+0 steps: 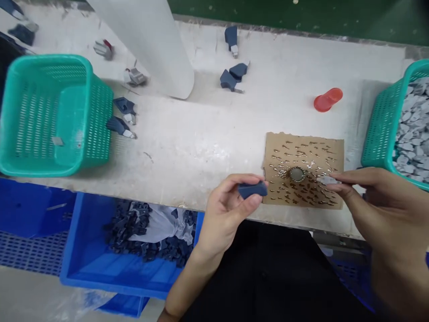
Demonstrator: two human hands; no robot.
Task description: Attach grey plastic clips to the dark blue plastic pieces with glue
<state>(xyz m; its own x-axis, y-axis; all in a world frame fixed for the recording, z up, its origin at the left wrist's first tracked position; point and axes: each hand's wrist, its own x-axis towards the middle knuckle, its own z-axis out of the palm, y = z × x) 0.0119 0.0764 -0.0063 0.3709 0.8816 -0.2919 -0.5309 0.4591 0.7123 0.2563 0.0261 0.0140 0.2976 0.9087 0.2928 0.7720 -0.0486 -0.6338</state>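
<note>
Between the hands, over the desk (201,147) edge, the left hand (231,201) pinches a small stiff blue piece (252,189) by its sides; the right hand (368,197) pinches a light grey piece (326,180) above the cardboard (303,170).

A: What does the left hand (228,203) pinch?
B: A dark blue part (252,189), apparently plastic, matt and smooth. The right hand (375,197) pinches a small pale grey piece (326,180), material unclear.
A: And the sheet beneath?
B: Brown cardboard (335,147), matt, dotted with glossy streaks around a small round metallic disc (296,174).
A: The worktop (201,143)?
B: Pale, rough, scuffed. The baskets (47,116) are teal perforated plastic; the bin (100,268) is smooth blue plastic.
</note>
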